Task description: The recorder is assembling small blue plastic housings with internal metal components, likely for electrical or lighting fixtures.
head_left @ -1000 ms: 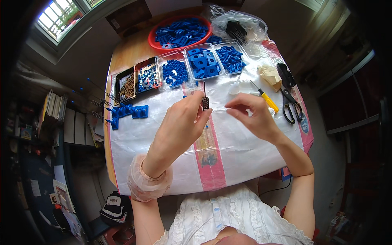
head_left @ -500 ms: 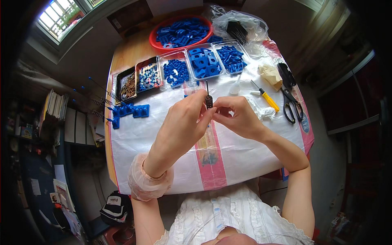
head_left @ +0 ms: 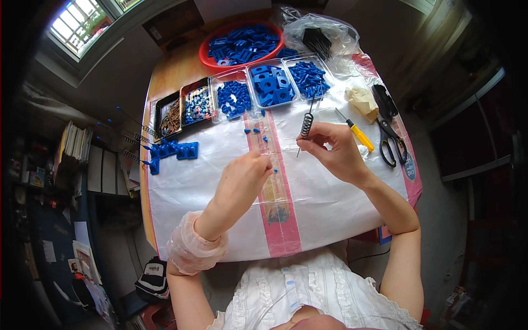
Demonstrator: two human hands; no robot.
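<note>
Head view, spring, white-covered table, window

The person wears a white top with ruffles, pale blue buttons and lacy sleeve edging; a sheer, gathered pale-pink cuff rings the left forearm.

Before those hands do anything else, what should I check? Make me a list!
1. Spring held: ok, it is in the right hand.
2. Rod through the spring: ok, it sticks out at both ends.
3. Left hand free: cannot tell, its grip is hidden.
4. Small blue pieces all in trays: not ok, several lie loose on the sheet.
5. Scissors away from both hands: ok, they lie off to the right.
</note>
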